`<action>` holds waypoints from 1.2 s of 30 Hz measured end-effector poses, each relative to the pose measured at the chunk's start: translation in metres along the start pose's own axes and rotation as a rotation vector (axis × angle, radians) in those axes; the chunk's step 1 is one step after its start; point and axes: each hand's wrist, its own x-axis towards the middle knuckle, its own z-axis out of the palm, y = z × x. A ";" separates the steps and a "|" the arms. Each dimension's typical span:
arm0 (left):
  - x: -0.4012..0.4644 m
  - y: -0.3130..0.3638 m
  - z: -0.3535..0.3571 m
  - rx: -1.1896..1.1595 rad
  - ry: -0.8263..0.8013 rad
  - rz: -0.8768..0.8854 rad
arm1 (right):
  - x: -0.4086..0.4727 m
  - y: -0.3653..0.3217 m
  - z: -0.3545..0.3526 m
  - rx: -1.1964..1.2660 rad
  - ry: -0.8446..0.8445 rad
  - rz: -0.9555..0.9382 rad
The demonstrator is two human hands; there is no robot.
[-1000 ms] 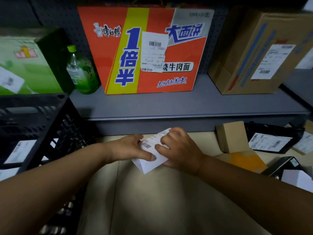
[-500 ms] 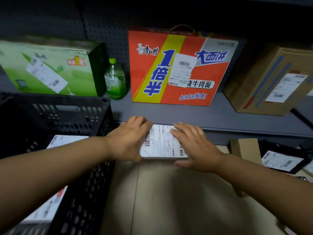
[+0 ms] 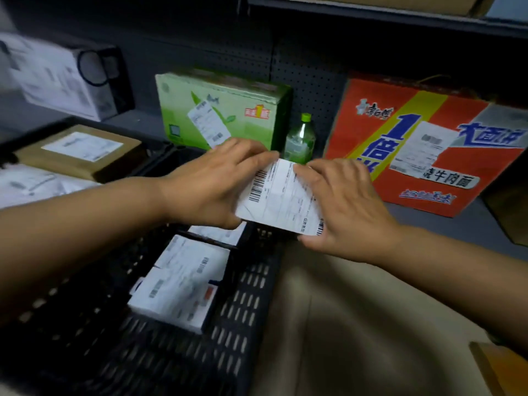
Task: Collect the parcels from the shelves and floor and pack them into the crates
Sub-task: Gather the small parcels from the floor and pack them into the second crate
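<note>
I hold a small white parcel [image 3: 281, 197] with a barcode label between both hands, above the right rim of a black plastic crate [image 3: 245, 295]. My left hand [image 3: 211, 181] grips its left edge, thumb underneath. My right hand [image 3: 345, 207] grips its right edge. Inside the crate lie white labelled parcels [image 3: 183, 284]. Further left, a brown parcel [image 3: 77, 151] with a white label and a white bag parcel [image 3: 34, 184] sit in a second crate.
On the grey shelf [image 3: 428, 224] behind stand a green carton [image 3: 223, 110], a green-capped bottle [image 3: 300, 138], a red-orange noodle box [image 3: 428, 144] and a white box [image 3: 60, 78]. Beige floor [image 3: 357, 324] lies to the crate's right, with a cardboard corner [image 3: 497, 367] at bottom right.
Both hands lifted the white parcel off the floor and carried it left, from beside the crate to above its rim. My view swung left with it.
</note>
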 end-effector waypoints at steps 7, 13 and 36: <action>-0.103 -0.061 0.022 -0.044 -0.059 -0.164 | 0.070 -0.096 0.029 -0.087 -0.148 -0.172; -0.165 -0.107 0.049 0.064 -0.400 -0.166 | 0.082 -0.178 0.081 0.150 -0.424 -0.140; -0.194 -0.149 0.080 0.025 -0.288 -0.246 | 0.030 -0.312 0.190 0.223 -0.766 -0.173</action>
